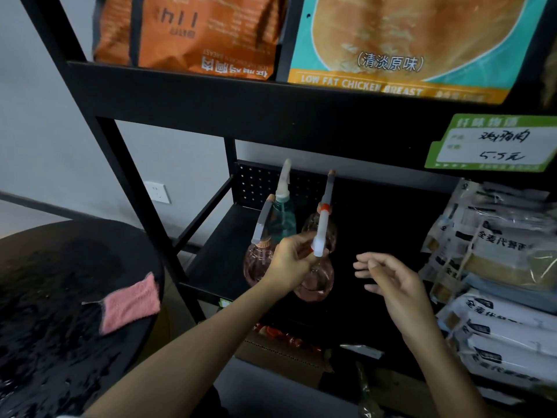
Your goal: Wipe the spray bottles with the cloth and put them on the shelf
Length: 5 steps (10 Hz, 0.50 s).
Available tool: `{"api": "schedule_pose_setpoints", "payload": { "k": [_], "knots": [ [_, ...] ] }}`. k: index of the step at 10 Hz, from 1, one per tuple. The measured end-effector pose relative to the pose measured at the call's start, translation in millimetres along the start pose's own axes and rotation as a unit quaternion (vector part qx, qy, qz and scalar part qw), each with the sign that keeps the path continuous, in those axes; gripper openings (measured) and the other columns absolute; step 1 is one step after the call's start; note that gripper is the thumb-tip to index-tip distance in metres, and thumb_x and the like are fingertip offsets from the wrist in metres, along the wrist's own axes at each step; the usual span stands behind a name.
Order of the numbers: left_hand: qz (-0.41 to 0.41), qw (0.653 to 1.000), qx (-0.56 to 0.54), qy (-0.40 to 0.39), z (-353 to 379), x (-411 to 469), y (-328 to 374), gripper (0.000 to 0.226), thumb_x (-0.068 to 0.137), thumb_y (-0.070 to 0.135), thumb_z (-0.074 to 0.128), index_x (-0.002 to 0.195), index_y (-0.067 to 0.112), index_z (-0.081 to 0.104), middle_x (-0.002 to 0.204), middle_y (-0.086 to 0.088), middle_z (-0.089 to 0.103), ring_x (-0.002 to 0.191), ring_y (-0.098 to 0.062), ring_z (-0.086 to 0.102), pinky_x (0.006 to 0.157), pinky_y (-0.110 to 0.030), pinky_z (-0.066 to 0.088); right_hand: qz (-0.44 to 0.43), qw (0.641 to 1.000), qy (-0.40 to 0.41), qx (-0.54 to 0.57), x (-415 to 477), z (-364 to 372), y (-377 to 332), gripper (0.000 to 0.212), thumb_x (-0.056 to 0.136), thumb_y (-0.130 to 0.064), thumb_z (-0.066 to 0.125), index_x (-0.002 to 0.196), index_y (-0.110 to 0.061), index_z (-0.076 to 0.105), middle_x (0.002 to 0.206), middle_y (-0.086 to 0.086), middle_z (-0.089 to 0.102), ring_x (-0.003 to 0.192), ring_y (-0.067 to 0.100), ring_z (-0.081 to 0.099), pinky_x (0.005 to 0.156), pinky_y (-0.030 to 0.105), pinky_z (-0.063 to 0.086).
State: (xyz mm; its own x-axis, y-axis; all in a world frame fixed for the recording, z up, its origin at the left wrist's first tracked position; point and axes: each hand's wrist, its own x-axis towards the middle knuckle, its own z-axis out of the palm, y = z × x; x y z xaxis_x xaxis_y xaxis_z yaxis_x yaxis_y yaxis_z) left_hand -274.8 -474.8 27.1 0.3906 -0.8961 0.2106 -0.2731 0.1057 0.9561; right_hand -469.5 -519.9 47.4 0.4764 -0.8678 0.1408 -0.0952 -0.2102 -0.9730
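- A person's left hand [289, 260] grips a see-through pink spray bottle [316, 282] by the neck, just over the front edge of a black metal shelf [211, 267].
- Three more bottles stand on that shelf: a pink one [254, 265] at the left, a teal one [284, 218] behind it, another pink one [330, 227] at the back.
- The right hand [394, 285] hovers beside them, fingers loose and holding nothing.
- Bare shelf board separates the bottles from stacked food packets [497, 267] on the right.
- A fluffy pink cloth [129, 300] lies near the rim of a round black table [45, 282].
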Motion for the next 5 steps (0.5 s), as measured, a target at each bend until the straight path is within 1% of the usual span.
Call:
{"api": "schedule_pose_setpoints", "payload": {
  "k": [1, 2, 3, 4, 5],
  "knots": [
    [-0.007, 1.0, -0.001, -0.016, -1.5, -0.6, 1.7, 0.016, 0.089, 0.003, 0.066, 0.103, 0.01, 0.066, 0.088, 0.01, 0.067, 0.085, 0.004, 0.062, 0.08, -0.014, 0.046, -0.001, 1.0, -0.002, 0.001, -0.6, 1.3, 0.1, 0.02, 0.098, -0.017, 0.049, 0.1, -0.023, 0.068, 0.096, -0.011, 0.072, 0.091, 0.007, 0.068, 0.076, 0.021, 0.054],
    [-0.005, 1.0, 0.01, -0.022, -2.9, -0.5, 1.3, 0.013, 0.089, 0.005, 0.066, 0.098, 0.014, 0.065, 0.085, 0.012, 0.065, 0.083, 0.002, 0.061, 0.078, -0.013, 0.045, -0.003, 1.0, -0.002, -0.002, -0.9, 3.7, -0.6, 0.02, 0.098, -0.016, 0.049, 0.1, -0.022, 0.068, 0.096, -0.01, 0.072, 0.09, 0.007, 0.068, 0.075, 0.02, 0.054],
    [-0.009, 1.0, 0.004, -0.01, -2.3, -6.3, 5.5, 0.021, 0.088, 0.006, 0.068, 0.109, 0.01, 0.066, 0.092, 0.011, 0.068, 0.091, -0.002, 0.064, 0.085, -0.018, 0.049, -0.004, 1.0, -0.003, 0.003, 0.2, 5.2, -5.1, 0.02, 0.098, -0.016, 0.049, 0.1, -0.022, 0.068, 0.096, -0.011, 0.072, 0.09, 0.007, 0.068, 0.075, 0.02, 0.054],
    [-0.022, 1.0, -0.013, 0.001, -5.9, -12.3, 7.5, 0.04, 0.088, 0.008, 0.069, 0.127, 0.008, 0.06, 0.112, 0.007, 0.068, 0.108, -0.004, 0.064, 0.096, -0.02, 0.049, -0.006, 1.0, -0.002, 0.006, 1.0, 5.5, -10.0, 0.019, 0.098, -0.017, 0.05, 0.1, -0.021, 0.068, 0.096, -0.011, 0.072, 0.09, 0.006, 0.068, 0.076, 0.022, 0.054],
    [-0.008, 0.999, 0.028, 0.017, -13.3, -24.5, 10.4, 0.039, 0.09, 0.014, 0.067, 0.128, 0.011, 0.06, 0.123, 0.004, 0.065, 0.117, -0.003, 0.059, 0.099, -0.02, 0.047, -0.011, 1.0, 0.006, 0.009, 0.8, 6.3, -18.4, 0.019, 0.098, -0.016, 0.05, 0.101, -0.02, 0.068, 0.094, -0.006, 0.073, 0.091, 0.007, 0.068, 0.077, 0.024, 0.054]
  ]
}}
